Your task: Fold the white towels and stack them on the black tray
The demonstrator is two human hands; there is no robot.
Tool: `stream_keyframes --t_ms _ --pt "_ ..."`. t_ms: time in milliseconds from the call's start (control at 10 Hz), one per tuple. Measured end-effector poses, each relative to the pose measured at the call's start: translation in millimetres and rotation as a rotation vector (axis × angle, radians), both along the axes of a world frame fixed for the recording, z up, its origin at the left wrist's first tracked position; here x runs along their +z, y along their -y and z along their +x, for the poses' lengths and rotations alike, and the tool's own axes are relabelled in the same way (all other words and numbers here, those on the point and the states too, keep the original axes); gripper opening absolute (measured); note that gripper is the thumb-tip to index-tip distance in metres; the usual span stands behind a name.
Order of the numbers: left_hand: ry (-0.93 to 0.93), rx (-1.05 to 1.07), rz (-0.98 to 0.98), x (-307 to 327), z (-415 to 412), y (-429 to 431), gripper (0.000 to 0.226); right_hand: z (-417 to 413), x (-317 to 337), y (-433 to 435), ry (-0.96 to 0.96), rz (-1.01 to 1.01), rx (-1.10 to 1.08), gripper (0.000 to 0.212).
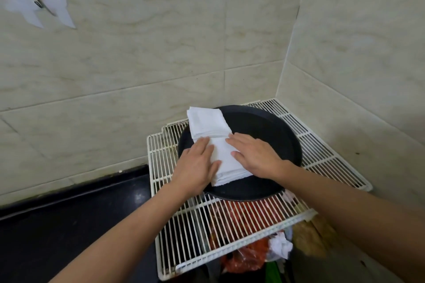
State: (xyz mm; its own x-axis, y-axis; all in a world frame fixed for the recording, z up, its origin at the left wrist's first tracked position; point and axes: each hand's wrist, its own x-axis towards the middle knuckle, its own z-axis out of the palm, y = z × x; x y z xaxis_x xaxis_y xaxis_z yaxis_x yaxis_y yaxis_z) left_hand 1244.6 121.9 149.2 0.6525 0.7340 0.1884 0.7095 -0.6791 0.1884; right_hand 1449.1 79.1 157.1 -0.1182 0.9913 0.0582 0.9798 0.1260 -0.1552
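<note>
The nearer stack of folded white towels (226, 164) lies on the left half of the round black tray (264, 126). Its long axis goes from about 11 o'clock to 5 o'clock, and its near end comes close to the tray rim at 6 o'clock. A second stack of folded towels (207, 122) lies at 11 o'clock from it, touching it and reaching over the far rim.

My left hand (197, 165) lies flat on the 9 o'clock edge of the nearer stack and my right hand (255, 156) on the 3 o'clock edge. The fingers of both are straight and point to 12 o'clock. They only press and hold nothing.

I judge both hands are equally near, so squaring the stack needs a push from both sides, across its long axis.

The tray stands on a white wire rack (322, 151) in a tiled corner.
</note>
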Motion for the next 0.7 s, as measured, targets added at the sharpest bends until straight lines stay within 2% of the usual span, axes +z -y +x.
stream_keyframes --t_ms 300,500,600,700 --pt "0.046 0.083 -0.099 -13 0 5 0.057 3 -7 -1 -0.010 -0.093 -0.007 0.050" --pt "0.122 0.162 -0.060 -9 -1 13 0.050 3 8 2 -0.045 -0.112 -0.003 0.049" --pt "0.129 0.246 0.010 -16 -5 17 0.043 6 22 9 -0.141 0.011 -0.034 0.046" --pt "-0.014 0.330 0.036 -26 -5 20 0.028 8 50 14 -0.354 0.294 -0.033 0.037"
